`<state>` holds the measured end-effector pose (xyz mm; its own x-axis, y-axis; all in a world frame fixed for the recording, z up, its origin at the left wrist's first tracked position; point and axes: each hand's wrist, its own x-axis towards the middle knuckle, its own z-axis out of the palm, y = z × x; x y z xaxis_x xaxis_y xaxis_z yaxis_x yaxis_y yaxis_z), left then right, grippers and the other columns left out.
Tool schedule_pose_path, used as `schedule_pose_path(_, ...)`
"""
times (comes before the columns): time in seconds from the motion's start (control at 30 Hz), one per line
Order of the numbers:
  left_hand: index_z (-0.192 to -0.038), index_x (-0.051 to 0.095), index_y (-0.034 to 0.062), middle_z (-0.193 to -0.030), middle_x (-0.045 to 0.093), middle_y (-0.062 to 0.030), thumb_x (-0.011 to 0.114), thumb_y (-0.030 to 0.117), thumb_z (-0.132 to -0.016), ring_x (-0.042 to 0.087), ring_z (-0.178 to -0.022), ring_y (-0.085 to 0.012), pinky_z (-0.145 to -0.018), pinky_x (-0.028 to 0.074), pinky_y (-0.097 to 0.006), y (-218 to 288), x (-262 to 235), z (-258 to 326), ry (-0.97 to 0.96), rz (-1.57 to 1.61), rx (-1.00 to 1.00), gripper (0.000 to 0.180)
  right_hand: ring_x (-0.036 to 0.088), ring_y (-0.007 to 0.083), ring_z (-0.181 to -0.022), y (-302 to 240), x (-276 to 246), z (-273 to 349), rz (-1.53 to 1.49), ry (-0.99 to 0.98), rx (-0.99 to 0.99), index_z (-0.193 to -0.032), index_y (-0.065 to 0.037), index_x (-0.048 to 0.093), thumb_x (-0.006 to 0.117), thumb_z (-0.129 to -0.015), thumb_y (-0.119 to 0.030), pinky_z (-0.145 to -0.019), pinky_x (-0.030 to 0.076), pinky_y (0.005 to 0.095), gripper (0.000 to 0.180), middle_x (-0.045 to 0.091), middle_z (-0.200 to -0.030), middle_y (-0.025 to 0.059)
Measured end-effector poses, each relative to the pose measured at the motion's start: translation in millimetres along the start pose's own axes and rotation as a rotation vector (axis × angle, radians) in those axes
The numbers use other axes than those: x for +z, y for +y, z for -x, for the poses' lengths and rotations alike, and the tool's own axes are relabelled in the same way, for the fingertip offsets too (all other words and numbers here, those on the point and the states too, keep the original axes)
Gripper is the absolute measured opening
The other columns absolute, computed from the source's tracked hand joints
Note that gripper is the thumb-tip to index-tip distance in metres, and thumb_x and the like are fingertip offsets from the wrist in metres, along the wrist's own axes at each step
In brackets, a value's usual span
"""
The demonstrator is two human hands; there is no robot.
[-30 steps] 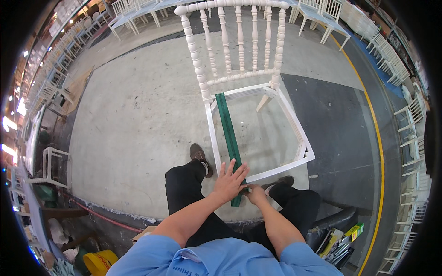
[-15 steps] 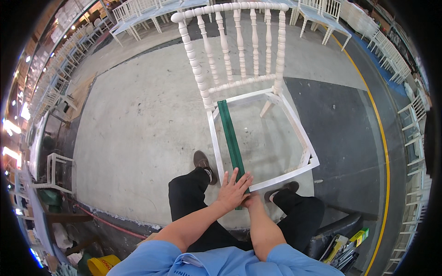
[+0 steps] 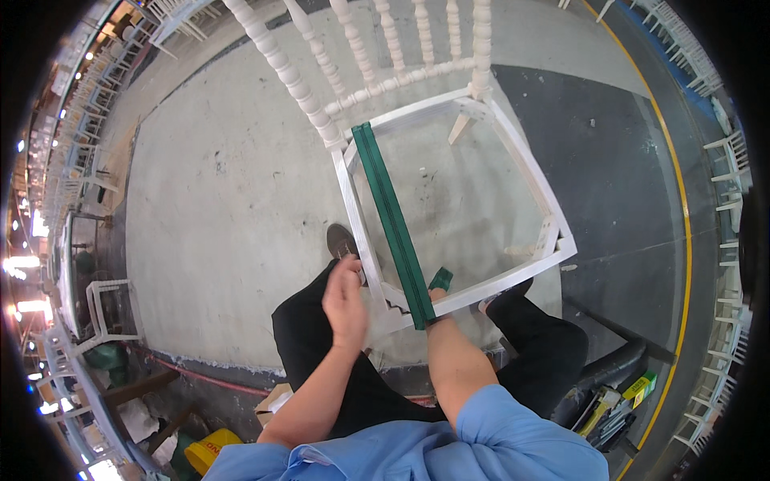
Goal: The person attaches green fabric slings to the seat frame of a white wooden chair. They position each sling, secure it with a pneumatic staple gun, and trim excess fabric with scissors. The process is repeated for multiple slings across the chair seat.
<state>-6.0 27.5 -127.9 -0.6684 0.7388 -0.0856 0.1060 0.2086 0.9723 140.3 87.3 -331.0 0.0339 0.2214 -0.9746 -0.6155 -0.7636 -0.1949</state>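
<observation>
1. Because the green strap (image 3: 392,224) spans the white chair frame (image 3: 527,164) from back rail (image 3: 409,115) to front rail (image 3: 505,283), keeping it flat and taut seems wise.
2. Right hand (image 3: 437,295) reaches beneath the front rail, beside a green end (image 3: 440,279); whether its fingers grip, I cannot tell.
3. Left hand (image 3: 345,309) hangs empty near the frame, fingers loosely together.

We were in a furniture workshop: many white chairs (image 3: 70,180) stood across concrete floor (image 3: 224,192), left of our left hand (image 3: 346,305).

A green strap (image 3: 391,224) spans the white chair frame (image 3: 507,277); left hand (image 3: 346,309) alongside.
</observation>
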Motion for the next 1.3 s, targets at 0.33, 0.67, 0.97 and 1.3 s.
schedule_pose_path(0.33, -0.128, 0.067, -0.0008, -0.103, 0.074, -0.0123, 0.066, 0.025, -0.104, 0.073, -0.088, -0.0251, -0.078, 0.062, -0.045, -168, 19, -28, 0.045, 0.502, -1.141, 0.035, 0.06, 0.0349, -0.051, -1, -6, -86, 0.255, 0.166, 0.134, -0.079, 0.004, 0.059, 0.047, -0.095, -0.004, -0.046, 0.048, 0.0504, 0.022, 0.062, -0.067, 0.0203)
schedule_pose_path(0.67, -0.12, 0.069, 0.0023, -0.108, 0.071, -0.009, 0.075, 0.035, -0.101, 0.068, -0.101, -0.0193, -0.089, 0.056, -0.035, -201, 50, -25, -0.477, 0.504, -1.002, 0.039, 0.056, 0.0332, -0.042, 11, 12, -136, 0.875, -0.062, -0.057, -0.086, 0.006, 0.06, 0.048, -0.104, -0.012, -0.041, 0.045, 0.0491, 0.029, 0.059, -0.059, 0.016)
schedule_pose_path(0.97, -0.127, 0.068, -0.0068, -0.112, 0.072, -0.0109, 0.074, 0.057, -0.098, 0.065, -0.103, -0.017, -0.089, 0.052, -0.032, -100, 81, -31, -0.624, 0.107, -1.116, 0.07, 0.042, 0.0219, -0.043, -11, 83, -95, 0.283, -0.405, -0.012, -0.099, -0.005, 0.053, 0.049, -0.113, -0.037, -0.044, 0.04, 0.0423, 0.035, 0.044, -0.062, 0.0028)
schedule_pose_path(1.3, -0.115, 0.072, 0.0036, -0.101, 0.073, -0.0069, 0.076, 0.042, -0.1, 0.069, -0.088, -0.0154, -0.075, 0.057, -0.034, -138, 75, -36, -0.669, 0.033, -0.878, 0.041, 0.062, 0.0235, -0.071, -24, 70, -70, 0.296, -0.579, 0.09, -0.106, -0.004, 0.059, 0.048, -0.115, -0.039, -0.068, 0.053, 0.0408, 0.037, 0.061, -0.079, 0.0063)
